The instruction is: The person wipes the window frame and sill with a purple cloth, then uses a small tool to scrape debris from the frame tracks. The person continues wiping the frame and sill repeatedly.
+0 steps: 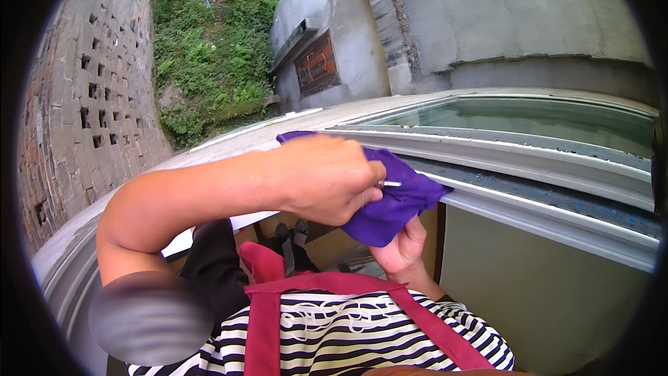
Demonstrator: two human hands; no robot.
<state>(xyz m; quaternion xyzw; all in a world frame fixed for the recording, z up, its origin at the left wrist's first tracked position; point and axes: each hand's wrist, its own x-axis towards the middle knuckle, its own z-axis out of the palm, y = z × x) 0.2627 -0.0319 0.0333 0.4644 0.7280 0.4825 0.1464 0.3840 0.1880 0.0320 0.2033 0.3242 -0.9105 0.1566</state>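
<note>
A purple cloth (396,193) is draped at the window's white sill rail (501,206), its right corner lying on the rail. My left hand (329,177) is bent over the cloth from above with fingers closed. From between its thumb and forefinger juts the short end of a slim metal tool (391,184); the rest is hidden in the fist. Below, my right hand (404,250) pinches the cloth's lower edge, with its fingertips mostly covered by the fabric.
Dark, dirt-specked tracks (532,185) run between white frame rails, with a glass pane (563,117) beyond. Outside the opening are a perforated brick wall (99,83), a green slope (214,62) and a grey building (334,5). Below lie shoes (301,227) on the floor.
</note>
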